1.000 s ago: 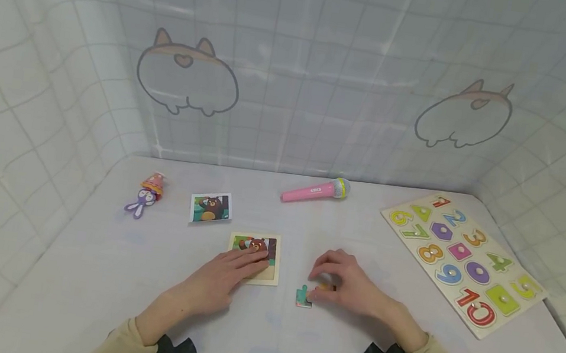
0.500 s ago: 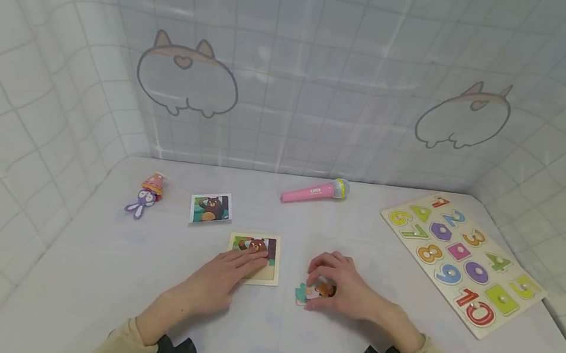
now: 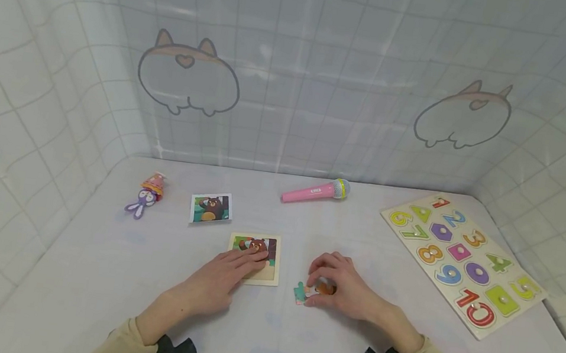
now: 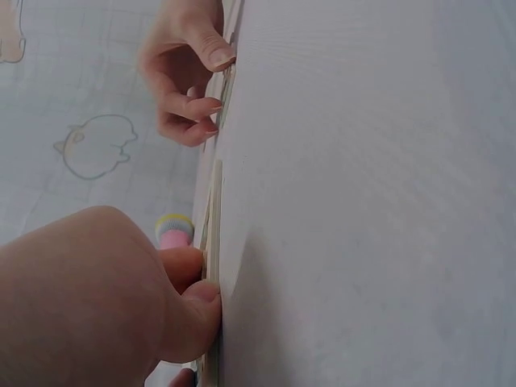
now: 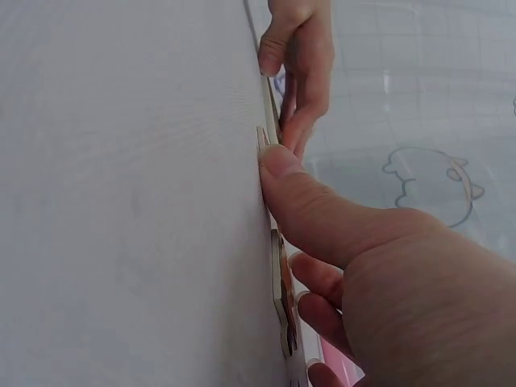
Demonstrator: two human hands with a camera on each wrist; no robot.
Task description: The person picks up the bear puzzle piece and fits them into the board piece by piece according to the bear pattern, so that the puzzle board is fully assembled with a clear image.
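My left hand (image 3: 212,286) rests on a square wooden puzzle board (image 3: 277,262) with a bear picture. Its fingers lie straight over the board, covering its lower left part, and in the left wrist view the thumb (image 4: 203,302) sits against the board's edge. To the right, my right hand (image 3: 348,289) has thumb and fingers curled round small jigsaw pieces on the table. A teal piece (image 3: 299,292) pokes out left of the thumb, and an orange and white piece (image 3: 324,288) shows within the grip. In the right wrist view the thumb presses on a thin piece (image 5: 260,139) low over the cloth.
A bear picture card (image 3: 211,208) lies behind the board. Farther back is a pink toy microphone (image 3: 315,192). A purple rabbit toy (image 3: 141,201) lies at the left, and a number and shape board (image 3: 459,265) at the right. Patterned curtains enclose the table.
My right fingers have closed in on the pieces and slid the teal one slightly left and away from me, turning it a little. The left hand stays on the board.
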